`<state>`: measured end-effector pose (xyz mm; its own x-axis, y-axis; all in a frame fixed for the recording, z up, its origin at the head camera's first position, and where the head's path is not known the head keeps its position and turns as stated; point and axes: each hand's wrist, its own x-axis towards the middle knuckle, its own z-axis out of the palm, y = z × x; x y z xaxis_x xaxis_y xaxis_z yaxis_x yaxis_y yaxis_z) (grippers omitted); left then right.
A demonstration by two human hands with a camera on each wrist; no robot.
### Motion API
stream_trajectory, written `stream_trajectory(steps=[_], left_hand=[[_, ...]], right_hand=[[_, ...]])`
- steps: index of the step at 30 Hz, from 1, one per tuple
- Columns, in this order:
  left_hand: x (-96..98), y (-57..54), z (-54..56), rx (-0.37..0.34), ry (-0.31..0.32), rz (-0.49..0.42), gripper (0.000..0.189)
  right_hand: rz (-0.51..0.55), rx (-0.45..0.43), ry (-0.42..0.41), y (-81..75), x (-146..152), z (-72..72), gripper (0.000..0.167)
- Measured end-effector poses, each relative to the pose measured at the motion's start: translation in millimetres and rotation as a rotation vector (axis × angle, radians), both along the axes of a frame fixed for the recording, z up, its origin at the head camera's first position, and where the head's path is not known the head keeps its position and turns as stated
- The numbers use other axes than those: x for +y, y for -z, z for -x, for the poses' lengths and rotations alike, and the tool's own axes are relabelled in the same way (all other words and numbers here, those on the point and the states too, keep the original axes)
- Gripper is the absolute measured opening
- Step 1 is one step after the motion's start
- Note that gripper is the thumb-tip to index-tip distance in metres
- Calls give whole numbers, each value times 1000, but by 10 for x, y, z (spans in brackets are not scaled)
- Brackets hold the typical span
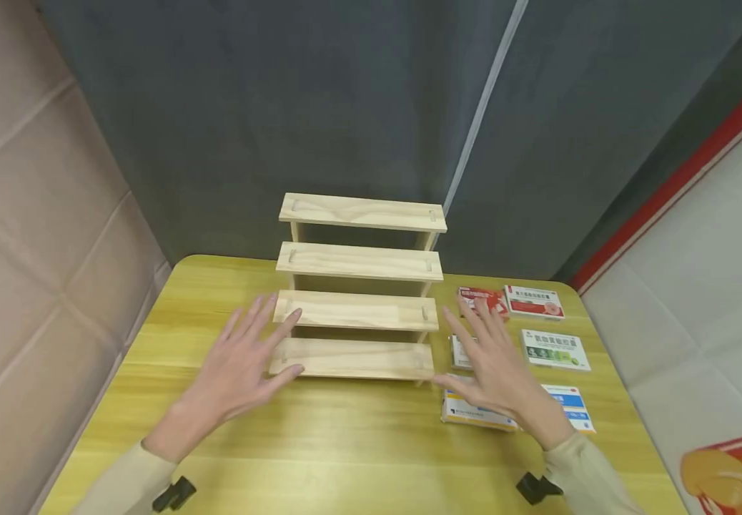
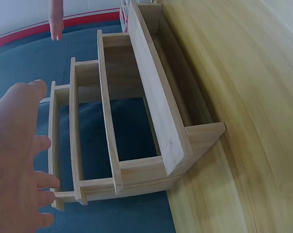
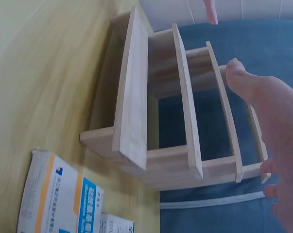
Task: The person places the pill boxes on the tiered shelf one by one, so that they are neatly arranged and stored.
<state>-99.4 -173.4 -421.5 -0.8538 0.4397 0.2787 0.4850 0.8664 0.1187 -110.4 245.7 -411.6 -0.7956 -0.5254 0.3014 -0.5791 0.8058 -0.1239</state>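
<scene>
A stepped rack of pale wood with several narrow shelves stands on the table. My left hand hovers by its left side, fingers spread, holding nothing. On the other side my right hand is likewise spread and holds nothing; it hovers over several medicine boxes and partly hides them. Below that hand lies a white, orange and blue box. The left wrist view shows the rack's shelves beside the left hand, with a gap between. From the right wrist, the rack also appears apart from the fingers.
Right of the rack lie a red box, a white-and-red box, a white-and-green box, a small white box and a blue-and-white box. A dark curtain hangs behind; light panels flank the table.
</scene>
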Motion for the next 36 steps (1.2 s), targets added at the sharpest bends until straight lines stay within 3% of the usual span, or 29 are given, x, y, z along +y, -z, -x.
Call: stream_trajectory(steps=[14,22,28,36], left_hand=[[-172,186,22,-13,-66,-63,77],[-280,311,-1,-65,-146,-119,76],[-327,389,-13,-71,-171,-155,76],[-313,485,19,-74,-187,-184,76]], right_hand=[[-11,-5,61,89,241,-68,106],[-5,7,83,153,349,-104,107],[-5,27,102,202,415,-126,107],[-3,-11,130,248,504,-188,106]])
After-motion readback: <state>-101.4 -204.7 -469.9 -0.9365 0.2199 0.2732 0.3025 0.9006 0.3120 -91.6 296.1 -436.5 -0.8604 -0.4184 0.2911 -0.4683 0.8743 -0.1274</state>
